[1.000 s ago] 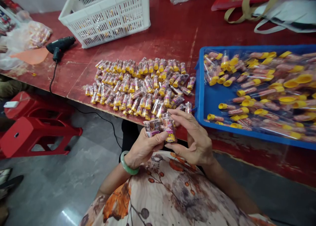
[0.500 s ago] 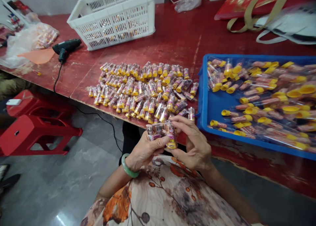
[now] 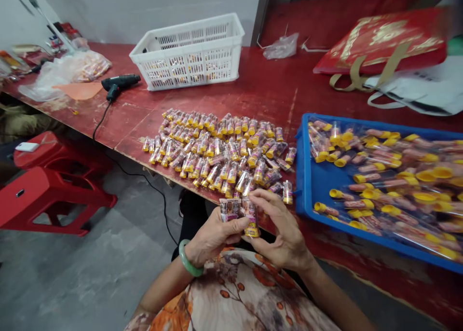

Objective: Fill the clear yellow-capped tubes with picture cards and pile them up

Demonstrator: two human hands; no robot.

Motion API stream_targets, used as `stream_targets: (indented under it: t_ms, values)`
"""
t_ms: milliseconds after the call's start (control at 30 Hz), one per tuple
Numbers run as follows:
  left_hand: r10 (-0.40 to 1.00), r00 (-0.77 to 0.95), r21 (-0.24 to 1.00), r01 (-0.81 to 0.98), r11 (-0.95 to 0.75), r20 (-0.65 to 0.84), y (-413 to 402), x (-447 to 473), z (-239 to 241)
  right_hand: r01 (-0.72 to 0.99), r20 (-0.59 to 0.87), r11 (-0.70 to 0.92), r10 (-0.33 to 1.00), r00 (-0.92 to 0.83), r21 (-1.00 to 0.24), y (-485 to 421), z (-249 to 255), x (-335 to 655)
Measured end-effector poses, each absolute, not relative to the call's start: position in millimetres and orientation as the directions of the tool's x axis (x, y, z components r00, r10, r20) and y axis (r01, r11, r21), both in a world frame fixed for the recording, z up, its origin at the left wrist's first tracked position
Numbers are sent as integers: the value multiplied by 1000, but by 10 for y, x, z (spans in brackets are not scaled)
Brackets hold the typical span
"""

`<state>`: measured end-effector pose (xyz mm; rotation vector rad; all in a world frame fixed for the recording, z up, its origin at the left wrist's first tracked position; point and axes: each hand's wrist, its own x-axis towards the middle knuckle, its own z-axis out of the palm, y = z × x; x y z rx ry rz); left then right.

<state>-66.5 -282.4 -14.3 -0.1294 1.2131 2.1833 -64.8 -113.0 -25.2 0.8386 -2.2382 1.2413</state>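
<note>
In front of my body, my left hand (image 3: pixel 217 234), with a green bangle at the wrist, is closed on a printed plastic sleeve (image 3: pixel 229 208). Its thumb also rests against a small yellow-ended tube (image 3: pixel 251 225) in a similar printed wrapping. My right hand (image 3: pixel 282 232) grips that tube between its fingertips at the top and thumb at the bottom. Just beyond my hands, many wrapped tubes (image 3: pixel 217 150) with yellow ends lie in a wide heap on the red table (image 3: pixel 267 92).
A blue tray (image 3: pixel 304 176) at the right holds yellow-ended tubes in clear sleeves. Behind the heap stands a white basket (image 3: pixel 191 65), with a black heat gun (image 3: pixel 121 82) left of it. Bags (image 3: pixel 383 41) lie back right; red stools (image 3: pixel 54 191) stand at left.
The camera view has tilted up, so the table and its contents appear lower. Both hands keep nearly the same hold on the sleeve and the tube.
</note>
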Motion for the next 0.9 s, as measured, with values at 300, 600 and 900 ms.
stream_targets:
  t_ms: [300, 600, 900]
  values:
    - [396, -872, 749, -464, -474, -289, -3024, -863, -153, -727, 593, 446, -424, -685, -522, -1259, -18, -967]
    - [272, -900, 766, -434, -474, -341, -3269, -861, -276, -626, 614, 656, -302, -729, -421, -792, -99, -2521]
    - [240, -889, 757, -458, -465, -390, -3374, -881, -258, -647, 613, 616, -315, -725, -449, -673, -64, -2848]
